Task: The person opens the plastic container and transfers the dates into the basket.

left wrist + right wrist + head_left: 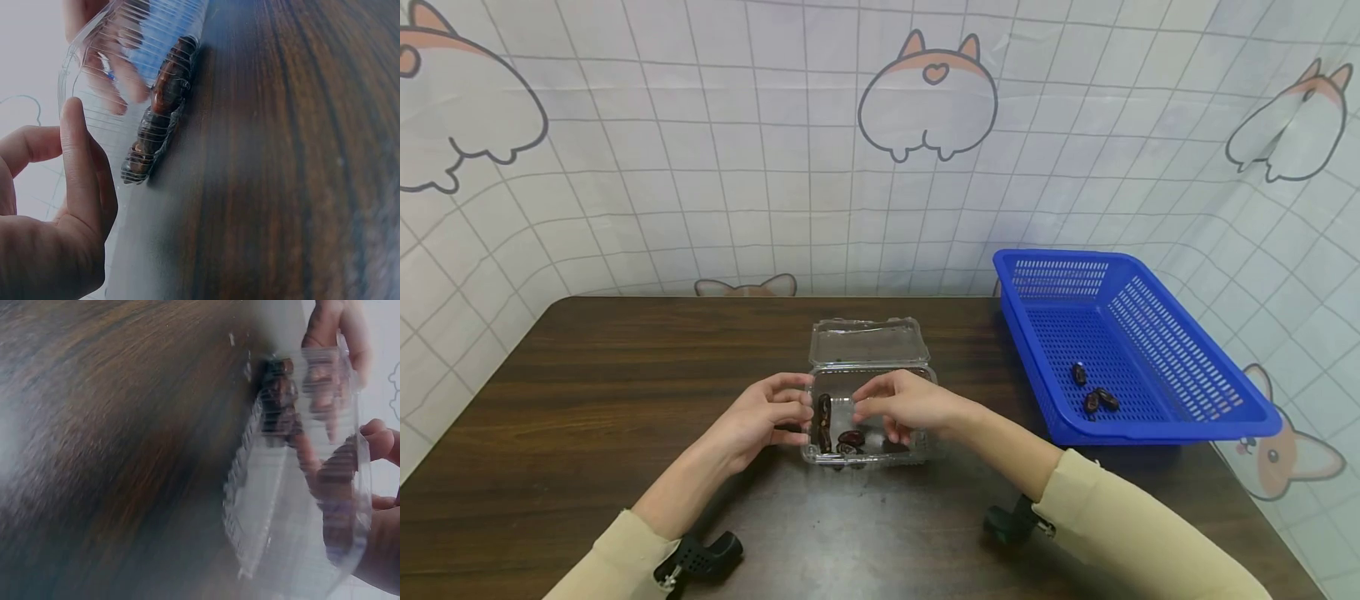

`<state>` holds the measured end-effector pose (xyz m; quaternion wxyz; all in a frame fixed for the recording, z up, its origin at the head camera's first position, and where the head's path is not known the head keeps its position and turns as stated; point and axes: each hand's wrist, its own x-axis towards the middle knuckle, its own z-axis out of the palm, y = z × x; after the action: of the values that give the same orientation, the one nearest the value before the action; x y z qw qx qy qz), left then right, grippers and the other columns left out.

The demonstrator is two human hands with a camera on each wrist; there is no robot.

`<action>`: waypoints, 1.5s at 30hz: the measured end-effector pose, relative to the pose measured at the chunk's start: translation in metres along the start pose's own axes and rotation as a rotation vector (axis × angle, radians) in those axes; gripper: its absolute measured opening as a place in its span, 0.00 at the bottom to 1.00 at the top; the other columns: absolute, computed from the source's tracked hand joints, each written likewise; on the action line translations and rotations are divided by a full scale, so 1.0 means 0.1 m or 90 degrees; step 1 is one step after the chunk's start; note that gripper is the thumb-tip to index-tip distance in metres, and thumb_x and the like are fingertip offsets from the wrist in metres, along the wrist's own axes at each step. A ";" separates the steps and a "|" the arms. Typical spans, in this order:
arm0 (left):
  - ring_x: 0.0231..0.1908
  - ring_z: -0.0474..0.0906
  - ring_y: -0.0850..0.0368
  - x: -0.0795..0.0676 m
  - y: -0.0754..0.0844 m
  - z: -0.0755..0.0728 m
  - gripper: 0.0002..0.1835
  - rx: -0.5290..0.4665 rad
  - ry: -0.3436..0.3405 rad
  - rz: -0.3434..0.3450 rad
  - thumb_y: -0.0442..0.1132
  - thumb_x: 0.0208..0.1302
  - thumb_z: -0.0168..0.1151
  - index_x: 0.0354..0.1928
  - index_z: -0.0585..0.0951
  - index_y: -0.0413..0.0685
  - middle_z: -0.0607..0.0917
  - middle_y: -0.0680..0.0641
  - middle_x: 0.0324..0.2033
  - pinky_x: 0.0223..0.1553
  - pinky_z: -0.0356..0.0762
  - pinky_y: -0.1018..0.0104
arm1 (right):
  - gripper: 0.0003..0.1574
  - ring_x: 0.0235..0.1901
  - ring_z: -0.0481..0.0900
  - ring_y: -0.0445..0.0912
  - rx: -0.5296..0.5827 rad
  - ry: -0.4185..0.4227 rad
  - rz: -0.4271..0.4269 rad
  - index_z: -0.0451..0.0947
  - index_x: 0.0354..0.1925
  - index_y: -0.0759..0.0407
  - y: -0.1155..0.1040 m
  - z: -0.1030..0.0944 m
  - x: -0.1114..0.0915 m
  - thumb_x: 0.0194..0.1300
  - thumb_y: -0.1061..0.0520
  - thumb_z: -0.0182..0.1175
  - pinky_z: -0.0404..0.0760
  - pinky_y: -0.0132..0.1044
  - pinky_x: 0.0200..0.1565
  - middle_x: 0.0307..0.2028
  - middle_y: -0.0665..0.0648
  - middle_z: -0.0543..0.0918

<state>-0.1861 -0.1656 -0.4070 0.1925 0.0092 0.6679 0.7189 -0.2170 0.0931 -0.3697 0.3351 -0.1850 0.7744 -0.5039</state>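
Note:
A clear plastic clamshell box stands with its lid folded back. Several dark dates lie inside along its left wall and near its front; through the plastic, a row of dates also shows in the left wrist view. My left hand has its fingertips at the box's left rim, fingers extended. Over the box's right side, my right hand reaches in with thumb and index apart and no date visible between them. Its lower fingers are partly hidden behind the ribbed wall in the right wrist view.
To the right is a blue plastic basket with 3 dates on its floor. Both stand on a dark wooden table. A white grid-patterned curtain hangs along the back and sides.

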 end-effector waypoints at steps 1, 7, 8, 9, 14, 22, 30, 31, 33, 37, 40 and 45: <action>0.38 0.79 0.53 0.00 0.00 0.00 0.31 0.001 -0.002 0.001 0.28 0.67 0.61 0.71 0.65 0.34 0.78 0.44 0.44 0.38 0.87 0.61 | 0.27 0.17 0.72 0.41 -0.003 -0.001 0.001 0.72 0.65 0.70 0.00 0.01 0.02 0.77 0.54 0.57 0.73 0.32 0.19 0.49 0.62 0.87; 0.39 0.79 0.53 0.00 0.00 -0.01 0.31 0.004 -0.001 -0.001 0.28 0.68 0.61 0.71 0.65 0.35 0.78 0.43 0.44 0.38 0.87 0.61 | 0.27 0.16 0.71 0.42 -0.008 0.004 0.009 0.75 0.65 0.68 -0.01 0.09 0.13 0.76 0.52 0.59 0.72 0.31 0.19 0.30 0.59 0.83; 0.39 0.79 0.53 0.00 0.00 0.00 0.31 0.004 -0.001 -0.002 0.28 0.68 0.61 0.71 0.65 0.35 0.78 0.43 0.44 0.38 0.87 0.61 | 0.27 0.16 0.70 0.41 -0.005 0.006 0.014 0.75 0.64 0.67 -0.02 0.11 0.14 0.75 0.52 0.60 0.71 0.31 0.19 0.26 0.59 0.80; 0.39 0.79 0.53 0.00 0.00 0.00 0.30 0.004 0.000 -0.004 0.28 0.68 0.61 0.71 0.66 0.35 0.78 0.43 0.44 0.38 0.87 0.61 | 0.27 0.16 0.70 0.41 0.000 0.010 0.017 0.75 0.64 0.67 -0.02 0.12 0.16 0.75 0.53 0.60 0.71 0.30 0.19 0.24 0.58 0.78; 0.39 0.79 0.52 0.00 0.00 0.00 0.29 0.007 0.001 -0.008 0.28 0.70 0.60 0.71 0.66 0.35 0.78 0.43 0.45 0.39 0.87 0.60 | 0.26 0.15 0.69 0.40 0.023 0.028 0.028 0.76 0.63 0.68 -0.02 0.17 0.25 0.74 0.54 0.62 0.69 0.29 0.17 0.22 0.56 0.76; 0.38 0.79 0.54 0.00 0.00 -0.02 0.30 0.000 -0.006 0.001 0.27 0.69 0.59 0.71 0.64 0.33 0.78 0.43 0.44 0.37 0.87 0.61 | 0.27 0.15 0.67 0.39 0.030 0.046 0.033 0.76 0.63 0.70 0.02 0.25 0.35 0.72 0.56 0.63 0.66 0.28 0.18 0.19 0.53 0.72; 0.37 0.79 0.54 -0.01 0.00 -0.01 0.31 -0.008 -0.011 0.002 0.27 0.68 0.59 0.71 0.63 0.32 0.78 0.44 0.42 0.37 0.87 0.61 | 0.23 0.17 0.66 0.41 0.007 0.051 0.018 0.78 0.61 0.69 0.06 0.28 0.39 0.72 0.58 0.64 0.67 0.30 0.20 0.29 0.55 0.77; 0.37 0.79 0.54 -0.01 0.00 -0.01 0.31 -0.008 -0.012 0.002 0.27 0.68 0.59 0.71 0.63 0.32 0.78 0.45 0.41 0.37 0.87 0.61 | 0.22 0.17 0.66 0.41 0.002 0.052 0.013 0.79 0.60 0.69 0.07 0.29 0.40 0.72 0.58 0.63 0.67 0.30 0.20 0.30 0.55 0.79; 0.37 0.79 0.55 -0.01 0.00 -0.01 0.31 -0.009 -0.015 0.003 0.27 0.69 0.59 0.71 0.63 0.32 0.78 0.45 0.41 0.37 0.87 0.61 | 0.21 0.17 0.66 0.40 -0.008 0.055 0.003 0.80 0.58 0.69 0.07 0.30 0.41 0.72 0.59 0.63 0.67 0.29 0.19 0.32 0.54 0.81; 0.36 0.79 0.55 -0.01 0.00 -0.02 0.31 -0.012 -0.017 0.005 0.27 0.69 0.59 0.71 0.63 0.32 0.78 0.46 0.40 0.37 0.87 0.62 | 0.17 0.16 0.65 0.40 -0.020 0.063 -0.013 0.80 0.55 0.69 0.05 0.34 0.41 0.71 0.62 0.64 0.66 0.29 0.18 0.35 0.53 0.84; 0.36 0.79 0.55 -0.01 0.00 -0.02 0.31 -0.013 -0.016 0.005 0.27 0.68 0.60 0.71 0.63 0.32 0.78 0.46 0.40 0.37 0.87 0.62 | 0.14 0.15 0.65 0.39 -0.025 0.068 -0.018 0.80 0.52 0.68 0.04 0.35 0.42 0.70 0.63 0.65 0.65 0.28 0.17 0.34 0.53 0.83; 0.37 0.79 0.55 -0.01 0.00 -0.02 0.31 -0.013 -0.017 0.005 0.27 0.69 0.60 0.72 0.62 0.32 0.78 0.46 0.40 0.38 0.87 0.62 | 0.12 0.15 0.64 0.39 -0.031 0.071 -0.018 0.80 0.47 0.65 0.03 0.36 0.44 0.67 0.62 0.68 0.64 0.28 0.16 0.34 0.53 0.84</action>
<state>-0.1854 -0.1683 -0.4071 0.1987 0.0192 0.6577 0.7263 -0.2220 0.0435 -0.3971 0.2795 -0.1754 0.8013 -0.4991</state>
